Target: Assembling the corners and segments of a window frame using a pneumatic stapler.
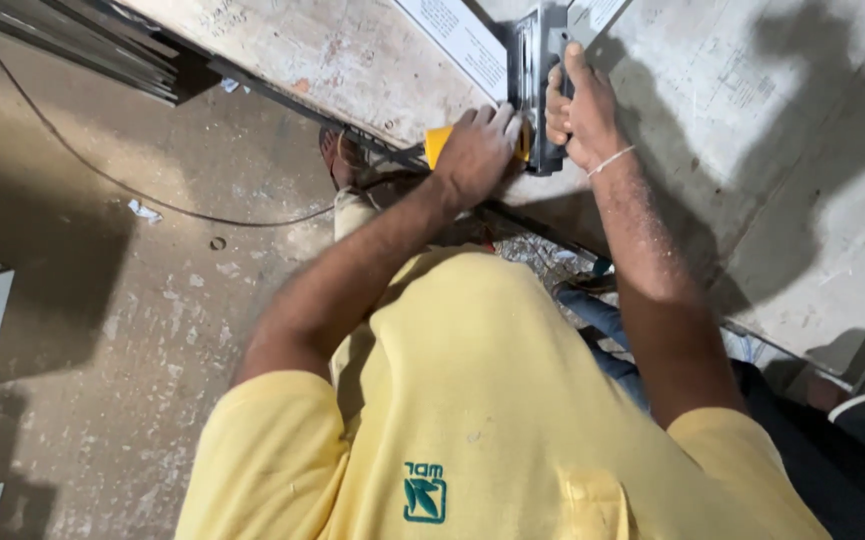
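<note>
Upper centre, on the bench (812,200): grey metal section (537,60)
Right hand (580,110): wrapped around the section's edge
Left hand (474,152): just beside, closed on yellow tool (438,143)

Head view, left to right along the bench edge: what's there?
Stacked metal profiles → yellow tool handle → left hand → dark metal piece → right hand → white wrist string.

Metal frame piece (537,80) on workbench (752,150); left hand (477,150) beside right hand (582,110), w/ cable (102,175) on floor (102,320) left.
</note>
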